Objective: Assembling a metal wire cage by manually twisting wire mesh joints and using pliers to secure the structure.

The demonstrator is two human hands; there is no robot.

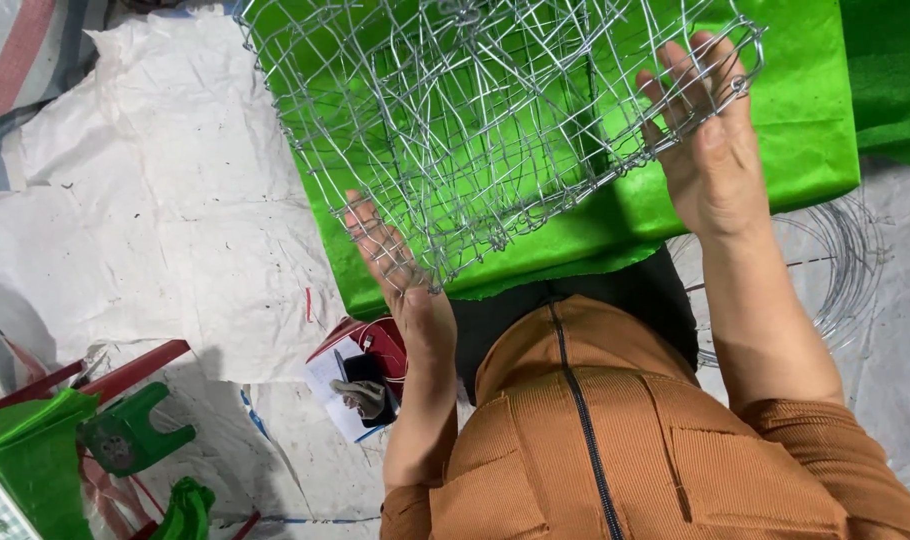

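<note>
Both hands flat and open, the left hand (400, 275) at seven o'clock and the right hand (710, 130) at three o'clock press the wire mesh basket (485, 110) between them over the green block (805, 120), apparently shaping it; turning it likely follows.

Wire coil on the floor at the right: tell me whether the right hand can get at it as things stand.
Probably yes: the wire coil lies uncovered beside the right hand, but that hand is pressed flat against the wire mesh cage and must let go first.
</note>
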